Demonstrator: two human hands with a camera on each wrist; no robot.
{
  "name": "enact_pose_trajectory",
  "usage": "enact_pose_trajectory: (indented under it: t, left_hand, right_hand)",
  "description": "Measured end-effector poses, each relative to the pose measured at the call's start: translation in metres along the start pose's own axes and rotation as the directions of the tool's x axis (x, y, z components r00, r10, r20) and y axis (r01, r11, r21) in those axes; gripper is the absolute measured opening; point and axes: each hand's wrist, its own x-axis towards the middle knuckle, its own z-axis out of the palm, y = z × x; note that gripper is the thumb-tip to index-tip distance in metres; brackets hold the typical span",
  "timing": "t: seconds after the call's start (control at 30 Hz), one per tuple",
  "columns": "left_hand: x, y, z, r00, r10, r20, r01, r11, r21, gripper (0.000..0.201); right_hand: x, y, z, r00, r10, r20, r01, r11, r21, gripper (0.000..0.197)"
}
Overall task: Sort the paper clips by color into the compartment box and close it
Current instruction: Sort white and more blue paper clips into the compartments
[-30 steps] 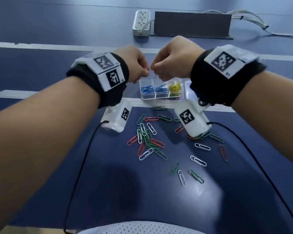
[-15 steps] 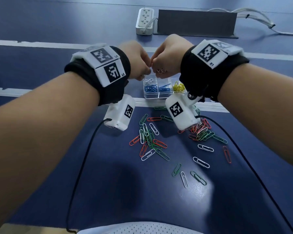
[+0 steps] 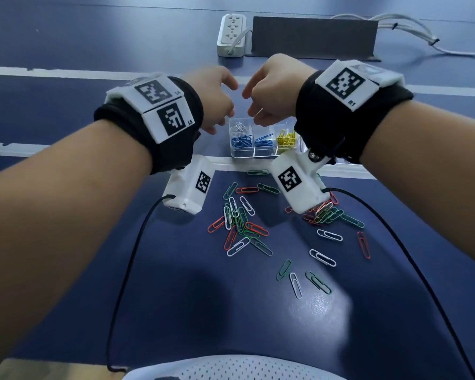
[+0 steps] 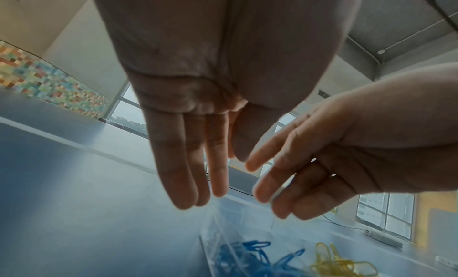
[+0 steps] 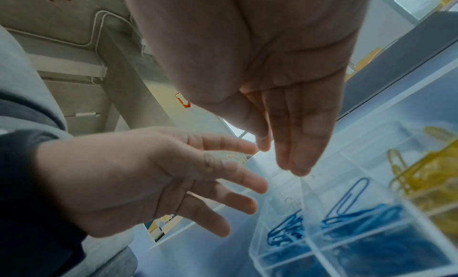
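The clear compartment box (image 3: 242,155) stands open at the far side of the blue mat. It holds blue clips (image 3: 242,141), yellow clips (image 3: 285,138) and a few white clips (image 3: 239,127) in the far left cell. My left hand (image 3: 217,102) and right hand (image 3: 269,97) hover side by side just above the box. Both wrist views show straight, spread fingers (image 4: 190,173) (image 5: 297,144) holding nothing. Loose green, red and white clips (image 3: 242,223) lie scattered on the mat nearer to me.
A white power strip (image 3: 232,34) and a dark flat panel (image 3: 313,37) lie at the far edge of the table, with cables (image 3: 412,31) to the right. Black wrist-camera cords (image 3: 137,242) trail across the mat.
Both hands were pinched together over the box. Now the fingers have spread apart and are empty, and white clips lie in the far left cell.
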Motion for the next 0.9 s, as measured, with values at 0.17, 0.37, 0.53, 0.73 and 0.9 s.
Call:
enact_pose_trajectory:
  t: [0.17,0.37,0.53,0.73,0.9]
  left_hand:
    - [-0.009,-0.010,-0.002,0.992,0.125,-0.018,-0.120,0.977,0.174,0.024]
    - [-0.036,-0.017,0.003,0.935,0.271,0.228,-0.349,0.811,0.469,0.005]
    - [-0.053,-0.022,0.017,0.845,0.315,0.432,-0.512,0.709,0.485,0.010]
    - [-0.053,-0.024,0.032,0.784,0.329,0.526,-0.606,0.591,0.532,0.018]
    - [-0.054,-0.022,0.037,0.803,0.309,0.509,-0.586,0.565,0.581,0.011]
  right_hand:
    - [-0.032,0.011,-0.005,0.995,-0.095,0.013,0.095,0.978,-0.186,0.025]
    - [-0.067,0.040,-0.009,0.968,-0.173,0.181,0.240,0.849,-0.470,0.016]
    - [-0.098,0.051,-0.008,0.931,-0.204,0.302,0.339,0.789,-0.512,0.017]
    - [-0.121,0.058,-0.014,0.902,-0.176,0.395,0.390,0.725,-0.567,0.012]
    - [-0.130,0.069,-0.012,0.899,-0.069,0.433,0.371,0.647,-0.666,0.010]
